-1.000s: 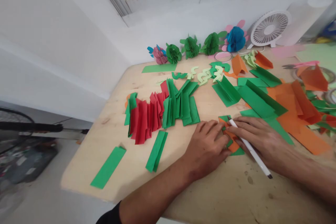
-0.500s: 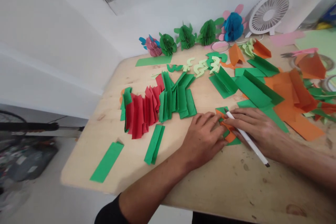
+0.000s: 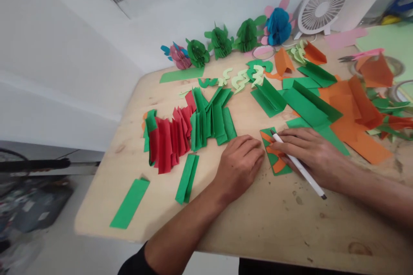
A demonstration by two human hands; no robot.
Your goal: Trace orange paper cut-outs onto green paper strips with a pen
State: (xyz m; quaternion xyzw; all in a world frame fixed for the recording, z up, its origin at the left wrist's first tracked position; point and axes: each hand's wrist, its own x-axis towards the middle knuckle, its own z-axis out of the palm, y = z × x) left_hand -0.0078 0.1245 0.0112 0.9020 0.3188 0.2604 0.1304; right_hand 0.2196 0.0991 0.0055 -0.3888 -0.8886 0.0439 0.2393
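A white pen [image 3: 300,165] with dark ends slants through my right hand [image 3: 314,157], which is closed on it. The fingertips of that hand also touch an orange paper cutout [image 3: 278,165] lying on a small green paper strip [image 3: 276,172]. Part of the cutout is hidden under those fingers. My left hand [image 3: 240,164] rests on the wood just left of the strip, apart from it, fingers curled together and nothing visible in them. Folded green papers [image 3: 213,116] stand beyond the left hand, beside folded red papers [image 3: 169,137].
Loose green strips [image 3: 130,204] lie at the table's left. Finished paper figures [image 3: 221,42] line the wall next to a white fan [image 3: 322,8]. Orange sheets [image 3: 348,107], pink-handled scissors [image 3: 364,55] and tape rolls [image 3: 398,92] crowd the right side. Curvy pale-green cutouts [image 3: 240,80] lie mid-table.
My left hand has drawn back to the left off the green strip, uncovering more of it and the orange cutout. My right hand keeps the pen at the strip. The view has shifted slightly.
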